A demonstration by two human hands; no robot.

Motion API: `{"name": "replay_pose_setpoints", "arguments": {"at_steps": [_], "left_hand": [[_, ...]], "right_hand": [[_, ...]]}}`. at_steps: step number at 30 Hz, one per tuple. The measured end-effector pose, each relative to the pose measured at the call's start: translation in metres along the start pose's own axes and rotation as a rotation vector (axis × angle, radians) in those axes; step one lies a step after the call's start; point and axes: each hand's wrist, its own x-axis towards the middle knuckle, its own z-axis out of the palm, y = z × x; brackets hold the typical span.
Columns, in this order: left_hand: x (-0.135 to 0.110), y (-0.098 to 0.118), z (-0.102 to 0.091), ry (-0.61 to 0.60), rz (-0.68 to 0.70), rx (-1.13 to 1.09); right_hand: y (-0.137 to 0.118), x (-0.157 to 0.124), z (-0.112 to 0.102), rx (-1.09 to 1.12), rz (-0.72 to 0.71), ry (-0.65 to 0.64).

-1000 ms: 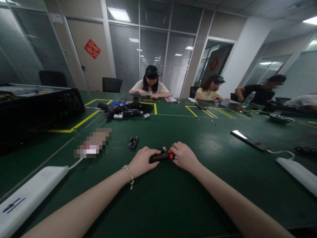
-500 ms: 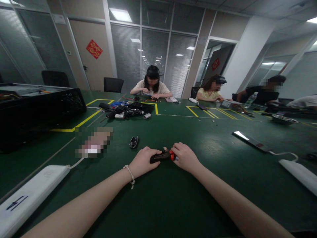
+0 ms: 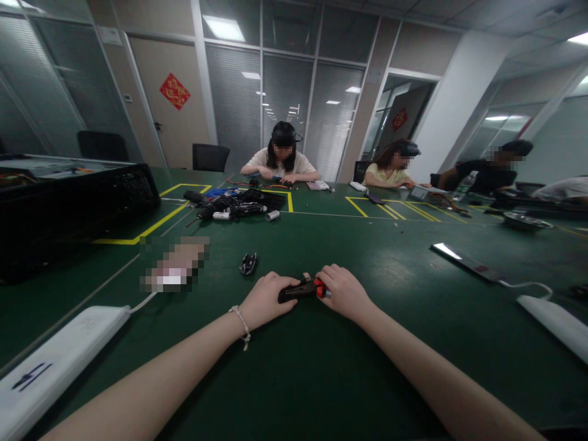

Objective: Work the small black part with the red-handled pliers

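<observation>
My left hand (image 3: 267, 296) is closed around a long black casing (image 3: 294, 291), its thumb along the near side. My right hand (image 3: 343, 290) is closed on a red-and-black tool (image 3: 320, 286) at the casing's right end; its fingers hide much of it, so its exact kind is unclear. A small silvery bit shows below the right fingertips. Both hands rest low over the green table (image 3: 294, 380). Beyond my left hand lies a small black part with an open inside (image 3: 248, 264).
A pile of black tools and parts (image 3: 239, 205) lies farther back. At left are a black computer case (image 3: 82, 211), a blurred phone (image 3: 177, 266) and a white power bank (image 3: 68, 361). At right, another phone (image 3: 463, 262) is cabled to a white power bank (image 3: 555, 327). Several people sit across.
My hands and the black casing stay almost in place; the red-and-black tool shifts very slightly at my right fingertips. Across the table, a person's hand has moved a little.
</observation>
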Motion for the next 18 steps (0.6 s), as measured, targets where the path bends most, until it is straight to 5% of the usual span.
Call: {"name": "replay_pose_setpoints", "arguments": {"at_steps": [18], "left_hand": [[-0.0004, 0.0026, -0.0023, -0.016, -0.032, -0.004]], "right_hand": [[-0.0002, 0.0007, 0.0, -0.012, 0.02, -0.043]]}}
